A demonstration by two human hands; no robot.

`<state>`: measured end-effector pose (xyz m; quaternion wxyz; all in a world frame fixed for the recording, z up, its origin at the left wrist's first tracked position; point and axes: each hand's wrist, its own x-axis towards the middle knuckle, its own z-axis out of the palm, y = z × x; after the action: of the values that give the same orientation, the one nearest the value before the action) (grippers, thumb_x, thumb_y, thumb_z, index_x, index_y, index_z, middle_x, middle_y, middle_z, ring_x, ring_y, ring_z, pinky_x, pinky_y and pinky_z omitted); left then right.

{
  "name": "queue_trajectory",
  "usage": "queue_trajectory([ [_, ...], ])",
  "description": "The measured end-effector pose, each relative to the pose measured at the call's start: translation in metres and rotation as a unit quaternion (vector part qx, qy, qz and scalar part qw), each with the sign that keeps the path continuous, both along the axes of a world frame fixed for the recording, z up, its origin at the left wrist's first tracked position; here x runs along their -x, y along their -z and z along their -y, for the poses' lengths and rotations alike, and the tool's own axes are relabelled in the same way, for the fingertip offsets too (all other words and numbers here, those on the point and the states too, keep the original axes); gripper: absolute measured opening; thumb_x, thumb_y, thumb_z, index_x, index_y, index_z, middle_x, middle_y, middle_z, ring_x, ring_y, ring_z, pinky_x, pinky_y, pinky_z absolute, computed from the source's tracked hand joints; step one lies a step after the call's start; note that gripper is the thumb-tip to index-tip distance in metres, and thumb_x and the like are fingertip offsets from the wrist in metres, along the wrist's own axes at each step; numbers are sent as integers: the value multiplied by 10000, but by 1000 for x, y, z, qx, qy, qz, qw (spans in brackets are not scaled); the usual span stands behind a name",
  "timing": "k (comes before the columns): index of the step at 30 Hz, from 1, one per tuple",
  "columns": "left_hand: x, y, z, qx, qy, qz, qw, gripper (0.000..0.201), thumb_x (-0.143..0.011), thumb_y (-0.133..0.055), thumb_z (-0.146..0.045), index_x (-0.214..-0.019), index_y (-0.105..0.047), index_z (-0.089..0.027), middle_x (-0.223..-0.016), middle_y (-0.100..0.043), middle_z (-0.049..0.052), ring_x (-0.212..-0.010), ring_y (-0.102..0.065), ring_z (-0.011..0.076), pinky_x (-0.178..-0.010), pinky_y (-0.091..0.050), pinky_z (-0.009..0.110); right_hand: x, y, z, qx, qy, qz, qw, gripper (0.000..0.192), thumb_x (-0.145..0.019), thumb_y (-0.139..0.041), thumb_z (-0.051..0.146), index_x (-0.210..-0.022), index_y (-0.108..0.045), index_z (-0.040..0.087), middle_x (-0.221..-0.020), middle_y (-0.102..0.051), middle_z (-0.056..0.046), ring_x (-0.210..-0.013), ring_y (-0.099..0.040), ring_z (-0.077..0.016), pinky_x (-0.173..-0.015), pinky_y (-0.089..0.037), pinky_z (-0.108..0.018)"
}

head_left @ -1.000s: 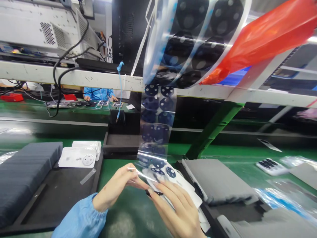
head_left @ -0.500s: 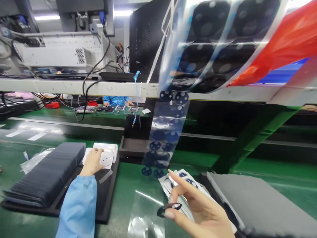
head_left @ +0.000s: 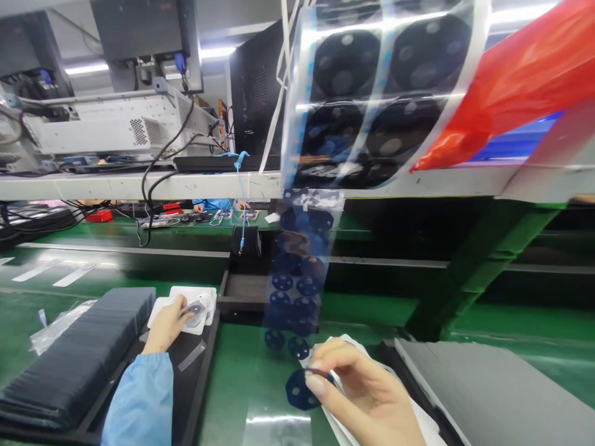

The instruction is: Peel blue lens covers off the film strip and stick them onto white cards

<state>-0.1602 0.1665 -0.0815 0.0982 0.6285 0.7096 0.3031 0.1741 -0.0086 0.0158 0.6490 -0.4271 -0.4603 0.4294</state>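
Observation:
My left hand (head_left: 168,323), in a light blue sleeve, pinches the edge of a small round greyish film piece (head_left: 194,308). It is partly lifted over white cards (head_left: 204,297) stacked at the far end of a black tray (head_left: 204,371). Between the thumb and forefinger of my right hand (head_left: 367,390) is a dark blue round film sticker (head_left: 302,391) with small holes, its right edge hidden by the fingers. Beneath that hand lie more white cards (head_left: 344,427), mostly covered. A transparent strip of dark round stickers (head_left: 290,285) hangs down just beyond the right hand.
Dark flat sheets (head_left: 88,353) stand packed in the black tray on the left. A grey stack (head_left: 493,384) lies at right. The sticker roll (head_left: 372,93) and a red plastic bag (head_left: 515,93) sit on the shelf (head_left: 223,186). A green post (head_left: 483,266) rises at right.
The left fingers have closed on the round film piece and tilted it up from the card. My right hand has turned the dark sticker from edge-on to face view. The camera view has tilted upward.

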Motion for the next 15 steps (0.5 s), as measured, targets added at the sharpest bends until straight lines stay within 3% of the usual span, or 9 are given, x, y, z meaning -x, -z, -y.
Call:
queue_trajectory([
  [2, -7, -14, 6, -47, -36, 84, 995, 159, -819, -731, -340, -833, -626, -222, -722, -669, -8, -772, -680, 253, -756, -521, 379, -1, 1, -6, 22, 17, -2, 1000, 255, -706, -882, 449, -681, -709, 264, -739, -648, 13, -749, -593, -175, -737, -510, -264],
  [4, -19, -32, 17, -103, -65, 179, 976, 257, -854, -654, -455, -964, -618, -226, -897, -734, 52, -904, -707, 293, -760, -541, 371, -1, 1, -13, 44, 26, -7, 999, 246, -699, -880, 430, -690, -708, 254, -752, -649, 19, -758, -593, -170, -739, -505, -260],
  [7, -49, -55, 46, -135, -32, 306, 942, 467, -906, -529, -581, -1165, -589, -197, -1096, -756, 102, -964, -744, 292, -728, -597, 350, -1, 2, -21, 69, 10, -28, 997, 273, -683, -886, 451, -707, -711, 242, -739, -654, 21, -748, -603, -171, -730, -501, -269],
  [10, -92, -65, 81, -62, 32, 413, 908, 527, -846, -666, -613, -1166, -619, -196, -953, -792, 76, -750, -765, 277, -592, -597, 329, 2, 6, -24, 77, -15, -44, 996, 307, -677, -888, 482, -713, -708, 235, -731, -662, 19, -742, -599, -173, -727, -491, -275],
  [12, -122, -66, 101, -6, 83, 467, 880, 528, -812, -735, -599, -1134, -651, -189, -916, -803, 67, -715, -759, 251, -580, -585, 288, 6, 10, -23, 78, -24, -44, 996, 313, -682, -883, 488, -709, -702, 234, -727, -665, 18, -743, -587, -174, -729, -478, -277],
  [15, -153, -64, 123, 58, 180, 484, 855, 465, -887, -692, -551, -1177, -678, -187, -984, -812, 74, -784, -759, 231, -662, -590, 274, 15, 16, -21, 77, -33, -17, 996, 304, -707, -864, 470, -695, -688, 222, -684, -634, 22, -694, -547, -164, -703, -451, -280],
])
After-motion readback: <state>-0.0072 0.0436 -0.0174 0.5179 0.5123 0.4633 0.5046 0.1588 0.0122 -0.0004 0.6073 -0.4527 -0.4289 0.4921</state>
